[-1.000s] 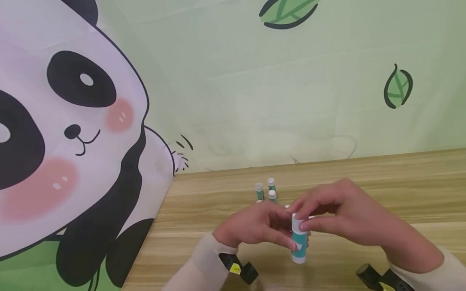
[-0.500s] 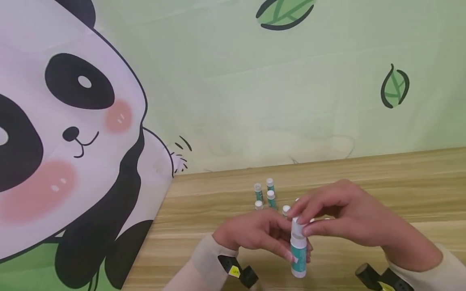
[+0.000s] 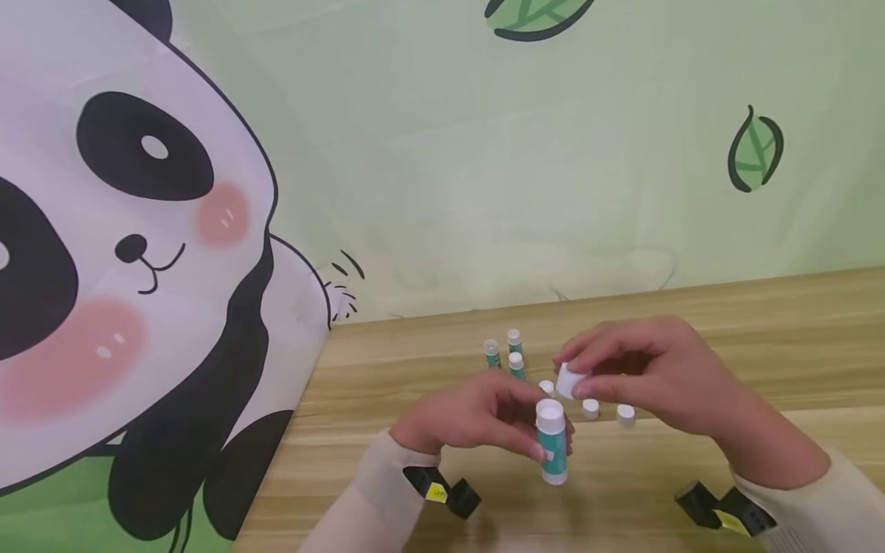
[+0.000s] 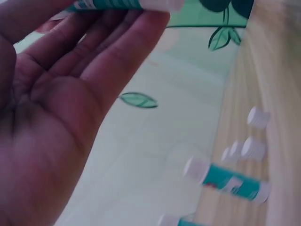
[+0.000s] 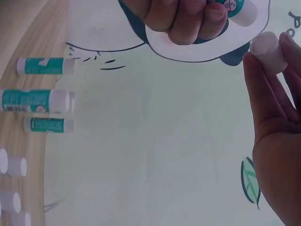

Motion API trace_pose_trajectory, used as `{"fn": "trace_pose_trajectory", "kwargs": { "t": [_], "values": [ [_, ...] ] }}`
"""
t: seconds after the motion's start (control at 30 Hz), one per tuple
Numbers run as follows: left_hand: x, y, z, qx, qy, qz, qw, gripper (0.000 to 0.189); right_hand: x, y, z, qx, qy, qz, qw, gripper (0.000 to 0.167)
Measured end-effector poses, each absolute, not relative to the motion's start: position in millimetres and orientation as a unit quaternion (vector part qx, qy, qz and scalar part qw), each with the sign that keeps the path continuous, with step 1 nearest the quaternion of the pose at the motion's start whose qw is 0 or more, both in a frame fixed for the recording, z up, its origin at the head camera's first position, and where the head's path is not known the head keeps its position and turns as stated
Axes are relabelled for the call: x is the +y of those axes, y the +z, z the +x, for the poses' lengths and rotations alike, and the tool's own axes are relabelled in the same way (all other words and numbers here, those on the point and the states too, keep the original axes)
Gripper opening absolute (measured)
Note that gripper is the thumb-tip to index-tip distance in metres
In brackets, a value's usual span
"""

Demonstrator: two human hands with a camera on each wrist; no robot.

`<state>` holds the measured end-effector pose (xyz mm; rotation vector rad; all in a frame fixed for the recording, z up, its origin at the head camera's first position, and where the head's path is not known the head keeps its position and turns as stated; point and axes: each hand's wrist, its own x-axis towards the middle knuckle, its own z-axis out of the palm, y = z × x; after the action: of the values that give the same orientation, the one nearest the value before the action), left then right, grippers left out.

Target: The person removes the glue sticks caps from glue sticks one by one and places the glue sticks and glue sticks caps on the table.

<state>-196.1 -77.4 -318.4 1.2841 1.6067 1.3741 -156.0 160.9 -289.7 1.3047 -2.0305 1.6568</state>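
Observation:
In the head view my left hand (image 3: 477,415) holds a glue stick (image 3: 551,449) upright, thumb across its teal label and fingers behind it. The glue stick's top is uncovered and shows a white rim. Just above and to the right, my right hand (image 3: 657,369) pinches a white cap (image 3: 569,381) between thumb and fingertips, apart from the stick. The cap (image 5: 269,52) shows its end face in the right wrist view. Only part of the held glue stick (image 4: 117,4) appears at the top of the left wrist view.
Several teal-and-white glue sticks (image 3: 516,365) stand on the wooden table (image 3: 387,361) beyond my left hand. Loose white caps (image 3: 625,415) lie to their right, below my right hand. A cloth printed with a panda (image 3: 187,146) and leaves hangs behind the table.
My right hand has pulled the cap off the glue stick and moved it up and away. My left hand dipped with the stick, then rose slightly again.

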Motion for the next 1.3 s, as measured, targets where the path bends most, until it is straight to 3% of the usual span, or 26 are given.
{"fn": "trace_pose_trajectory", "kwargs": {
  "t": [0.33, 0.73, 1.0, 1.3],
  "values": [
    [-102.6, -311.2, -221.4, 0.714, 0.522, 0.419, 0.205, 0.029, 163.7, -296.8, -173.9, -0.809, 0.491, 0.29, 0.142, 0.01],
    [-136.9, -317.5, -251.6, 0.815, 0.494, 0.283, 0.103, 0.034, 182.6, -315.8, -200.8, -0.904, 0.375, 0.183, 0.097, 0.015],
    [-143.8, -337.1, -268.3, 0.842, 0.478, 0.238, 0.074, 0.027, 194.4, -335.3, -215.9, -0.937, 0.31, 0.15, 0.054, 0.012],
    [-146.1, -365.2, -282.6, 0.866, 0.457, 0.186, 0.087, 0.028, 202.3, -350.9, -228.5, -0.952, 0.267, 0.147, 0.011, 0.021]
  ]
}}
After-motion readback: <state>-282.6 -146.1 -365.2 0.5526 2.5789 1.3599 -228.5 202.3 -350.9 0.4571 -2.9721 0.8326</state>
